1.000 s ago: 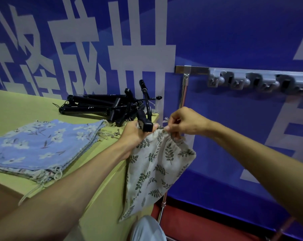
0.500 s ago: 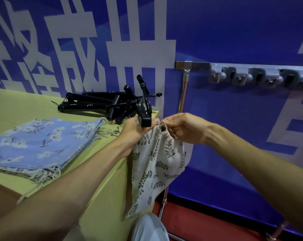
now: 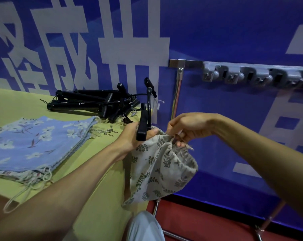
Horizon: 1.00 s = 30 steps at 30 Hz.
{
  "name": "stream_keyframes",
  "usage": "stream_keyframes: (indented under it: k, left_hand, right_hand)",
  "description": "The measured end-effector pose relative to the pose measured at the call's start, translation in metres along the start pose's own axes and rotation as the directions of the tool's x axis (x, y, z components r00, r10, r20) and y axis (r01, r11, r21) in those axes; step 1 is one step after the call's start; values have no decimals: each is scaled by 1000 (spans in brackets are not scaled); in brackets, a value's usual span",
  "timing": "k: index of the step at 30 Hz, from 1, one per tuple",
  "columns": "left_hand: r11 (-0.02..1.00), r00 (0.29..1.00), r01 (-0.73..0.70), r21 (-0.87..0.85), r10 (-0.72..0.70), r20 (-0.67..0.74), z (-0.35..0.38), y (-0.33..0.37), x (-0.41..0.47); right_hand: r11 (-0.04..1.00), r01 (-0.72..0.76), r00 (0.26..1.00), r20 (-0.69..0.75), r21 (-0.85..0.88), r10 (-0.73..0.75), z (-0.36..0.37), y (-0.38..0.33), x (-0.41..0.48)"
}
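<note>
Wider now than half a second ago, the leaf-print bag (image 3: 157, 171) hangs off the desk (image 3: 95, 153) corner, its rim drawn rightward by the right hand (image 3: 187, 127). Head view: right fingers pinch the gathered rim, while the left hand (image 3: 135, 136) curls its fingers round the black clip hanger (image 3: 143, 124) and the bag's edge; clipping likely comes next.

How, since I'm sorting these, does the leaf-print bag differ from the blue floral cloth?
The leaf-print bag is off-white with green sprigs; the blue floral cloth is blue with white flowers. The bag hangs beside the table, pinched by the right hand and held with a black clip hanger in the left hand; the cloth lies flat on the table, untouched. Both trail pale cords.
</note>
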<state>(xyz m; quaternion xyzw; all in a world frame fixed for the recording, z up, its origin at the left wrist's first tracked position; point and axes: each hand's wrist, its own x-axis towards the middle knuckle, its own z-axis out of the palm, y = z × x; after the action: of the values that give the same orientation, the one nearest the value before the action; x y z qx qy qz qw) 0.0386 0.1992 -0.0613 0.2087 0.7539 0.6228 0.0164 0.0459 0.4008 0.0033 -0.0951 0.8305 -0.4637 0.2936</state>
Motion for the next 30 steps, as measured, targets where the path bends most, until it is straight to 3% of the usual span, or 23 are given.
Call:
stream_keyframes:
  k: [6,10,12,16,19,21,25,28,30]
  left_hand:
    - [1000,990,11,4,-12,141,-4,-1,-5]
    - [999,982,27,25,-31,184,-8,-3,-7]
    - [999,981,19,44,-27,194,-9,-3,-7]
    - [997,983,5,80,-20,182,-13,-2,-8]
    - [998,989,3,66,-13,148,-13,2,-6]
    - [999,995,16,39,-20,103,-9,7,-4]
    - [998,997,55,-12,-55,48,2,4,0]
    - [981,991,133,-142,-127,53,7,-1,1]
    - [979,981,185,-89,-178,80,9,-3,1]
  right_hand:
    - [998,37,995,-88,-47,-41,1,2,-1]
    - [947,18,990,-126,-321,-61,10,3,3]
    - [943,1,992,-121,-332,-44,14,0,5]
    - [1000,12,1000,29,-25,-12,16,-5,4]
    - [974,15,982,178,224,-56,21,-3,5]
    - [959,-7,982,184,284,-48,23,-3,4]
    - [998,21,998,65,65,-25,14,-13,-9]
    - [986,106,980,-183,127,-82,1,-20,-20]
    - [978,191,929,-337,89,-151,-4,-21,-21]
